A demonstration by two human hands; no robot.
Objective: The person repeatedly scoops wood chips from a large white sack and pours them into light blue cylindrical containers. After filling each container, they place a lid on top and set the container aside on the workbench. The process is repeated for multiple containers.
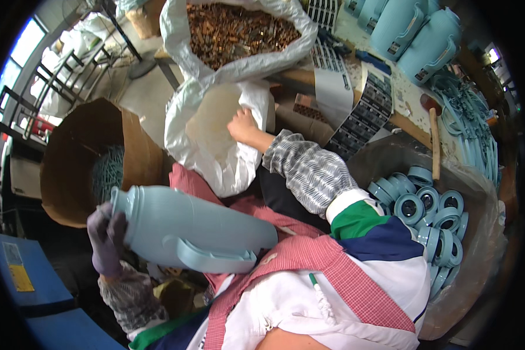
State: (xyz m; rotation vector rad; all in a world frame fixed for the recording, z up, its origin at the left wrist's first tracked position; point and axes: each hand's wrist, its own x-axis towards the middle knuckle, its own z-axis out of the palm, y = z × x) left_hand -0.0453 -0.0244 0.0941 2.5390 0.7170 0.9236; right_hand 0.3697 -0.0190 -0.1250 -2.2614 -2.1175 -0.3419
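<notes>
A light blue plastic jug body (197, 223) with a side handle lies tilted across my lap, its neck towards the left. My left hand (107, 240), in a purple-grey glove, grips it at the neck end. My bare right hand (243, 127) is over the mouth of a white plastic bag (232, 175), fingers curled; whether anything is between them cannot be seen. Pale, translucent material (210, 118) shows inside this bag. Behind it, a larger white bag (262, 61) holds many small copper-coloured metal pieces (240, 35).
A brown drum (144, 148) with thin bluish pieces stands left. At right, a plastic-lined container (481, 267) holds light blue rings (409, 209). The bench (409, 98) bears a wooden-handled mallet (435, 140), label sheets (367, 109), several blue jugs (433, 43) and blue straps (468, 122).
</notes>
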